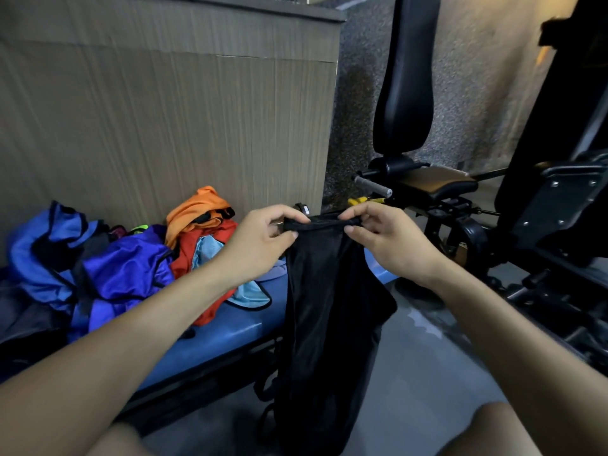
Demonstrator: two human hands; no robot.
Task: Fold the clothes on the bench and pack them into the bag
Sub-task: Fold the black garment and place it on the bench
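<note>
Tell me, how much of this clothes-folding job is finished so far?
Little looks done: no folded clothes show, and no packed bag is clearly visible. In hand: the left hand and right hand pinch the top edge of a black garment, which hangs down unfolded. Left: the heap of coloured clothes on the blue bench, crumpled.

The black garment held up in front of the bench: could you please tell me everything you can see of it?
The black garment of smooth, slightly shiny fabric hangs lengthwise from its bunched top edge, in front of the blue padded bench. The left hand and right hand each pinch that top edge, close together. The cloth falls in long vertical folds, unfolded, its lower end reaching down towards the grey floor. What kind of garment it is cannot be told.
</note>
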